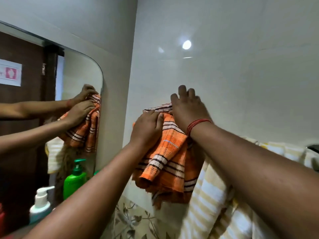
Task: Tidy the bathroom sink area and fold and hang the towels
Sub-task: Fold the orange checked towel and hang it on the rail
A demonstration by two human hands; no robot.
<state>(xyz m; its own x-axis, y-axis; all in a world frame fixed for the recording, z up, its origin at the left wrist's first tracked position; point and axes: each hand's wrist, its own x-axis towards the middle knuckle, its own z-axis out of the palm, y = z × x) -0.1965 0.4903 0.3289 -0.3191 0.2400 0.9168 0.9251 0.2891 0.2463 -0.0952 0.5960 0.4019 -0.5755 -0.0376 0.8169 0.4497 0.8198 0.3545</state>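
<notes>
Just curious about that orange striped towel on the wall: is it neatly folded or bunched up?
Bunched up. The orange towel hangs in uneven folds with a rolled end, while the left hand and right hand handle its top.

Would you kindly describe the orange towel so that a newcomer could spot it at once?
Start at the white tiled wall right of the mirror. Both hands, left hand and right hand, press a towel hanging there. This orange towel has black-and-white stripes, unlike the pale yellow striped towel beside it.
</notes>
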